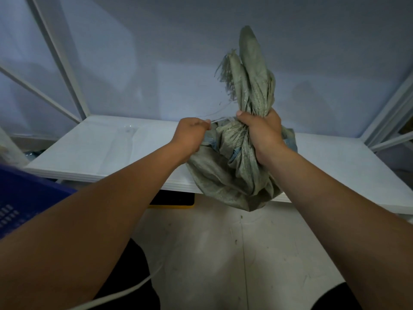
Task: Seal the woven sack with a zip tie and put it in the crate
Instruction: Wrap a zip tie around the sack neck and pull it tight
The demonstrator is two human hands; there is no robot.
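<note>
Crinkled grey-green woven sack (225,175), bunched neck.

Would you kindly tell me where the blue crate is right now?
In the head view, the blue crate sits at the far left edge, beside the near-left corner of the white table, well left of the woven sack.

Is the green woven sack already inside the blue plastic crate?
No, the green woven sack lies on the white table with the right hand gripping its neck; the blue plastic crate is off to the left.
</note>
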